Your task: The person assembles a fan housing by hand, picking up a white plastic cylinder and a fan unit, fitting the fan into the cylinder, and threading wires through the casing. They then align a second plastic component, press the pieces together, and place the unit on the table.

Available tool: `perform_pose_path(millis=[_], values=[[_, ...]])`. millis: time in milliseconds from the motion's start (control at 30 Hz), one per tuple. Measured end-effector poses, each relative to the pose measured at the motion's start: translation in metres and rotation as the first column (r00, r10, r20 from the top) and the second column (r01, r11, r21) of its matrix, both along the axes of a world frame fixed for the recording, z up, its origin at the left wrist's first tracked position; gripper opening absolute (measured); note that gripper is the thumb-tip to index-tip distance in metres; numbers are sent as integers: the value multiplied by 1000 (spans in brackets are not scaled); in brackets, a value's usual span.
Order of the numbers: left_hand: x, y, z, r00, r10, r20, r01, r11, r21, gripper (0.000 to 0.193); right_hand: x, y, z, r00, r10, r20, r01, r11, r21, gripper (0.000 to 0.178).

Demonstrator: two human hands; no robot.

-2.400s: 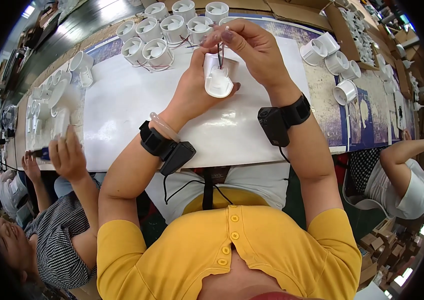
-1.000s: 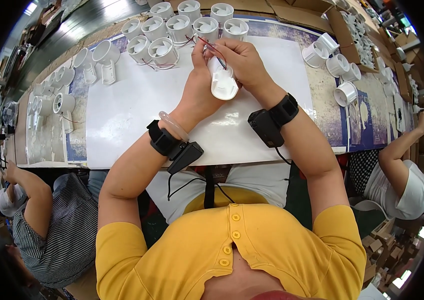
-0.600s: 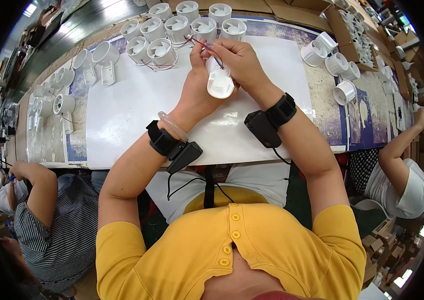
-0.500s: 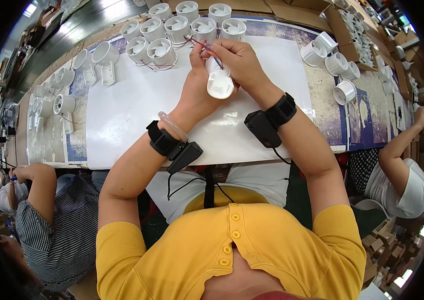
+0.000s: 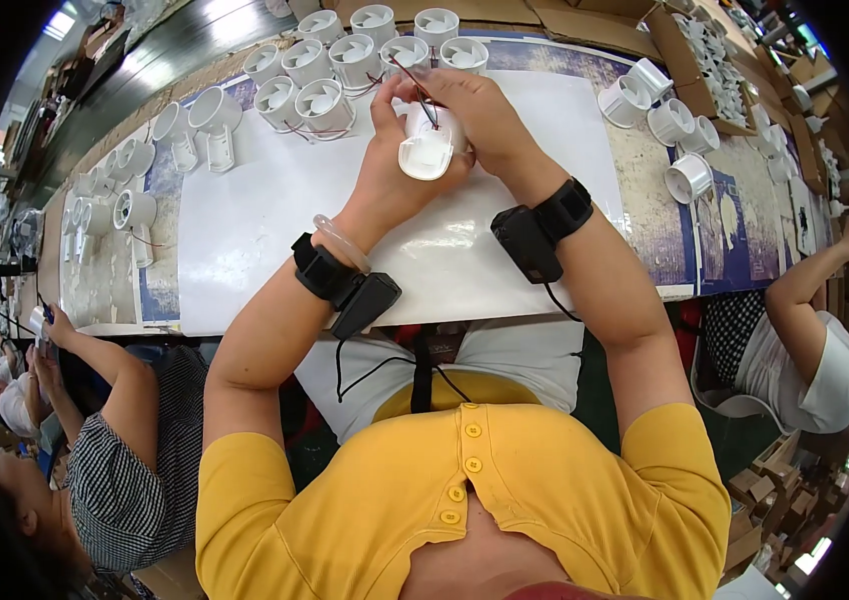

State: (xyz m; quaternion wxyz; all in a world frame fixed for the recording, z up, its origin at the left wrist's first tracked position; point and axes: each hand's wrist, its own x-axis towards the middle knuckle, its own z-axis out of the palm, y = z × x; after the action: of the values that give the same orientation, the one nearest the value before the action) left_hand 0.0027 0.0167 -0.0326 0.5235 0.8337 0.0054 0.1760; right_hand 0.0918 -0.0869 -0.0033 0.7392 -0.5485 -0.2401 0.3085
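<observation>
Over the far middle of the white sheet, both my hands hold a white plastic fan housing [image 5: 427, 156], its rounded handle end tilted toward me. My left hand [image 5: 392, 172] is wrapped round its left side and underside. On the right, my right hand [image 5: 490, 112] grips the far part, with the fingers bent over toward the left fingertips. Thin red and dark wires [image 5: 429, 106] rise out of the housing between my hands. My fingers and the tilt hide most of its round far part.
Several white round fan units [image 5: 325, 100] with blades stand just beyond my hands. More housings with handles [image 5: 217, 112] stand at the left, and white cylinders [image 5: 673, 122] at the right. A cardboard box [image 5: 685, 65] of small white parts is at the far right. Co-workers sit on both sides.
The housing has tipped, so its handle end looks shorter and sits slightly farther up and left. My right fingers have shifted over its far part. The left co-worker's arms have moved.
</observation>
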Motion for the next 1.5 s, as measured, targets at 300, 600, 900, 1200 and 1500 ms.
perform_pose_path(millis=[300,600,900,1200,1500], values=[[0,-3,3,1000,2,8,-1,994,-113,97,13,-15,-5,972,116,206,-125,992,30,25],[-3,-2,8,986,50,157,-39,996,-76,69,9,-12,3,924,16,382,-98,975,198,27],[-4,-2,20,918,158,363,7,910,-414,58,-30,10,-1,991,38,125,-86,908,410,27],[0,7,9,881,58,470,91,954,-287,61,-26,8,-5,997,70,30,-76,880,470,26],[10,23,13,841,-146,521,201,978,-51,106,-5,-16,18,968,101,231,-164,949,269,61]])
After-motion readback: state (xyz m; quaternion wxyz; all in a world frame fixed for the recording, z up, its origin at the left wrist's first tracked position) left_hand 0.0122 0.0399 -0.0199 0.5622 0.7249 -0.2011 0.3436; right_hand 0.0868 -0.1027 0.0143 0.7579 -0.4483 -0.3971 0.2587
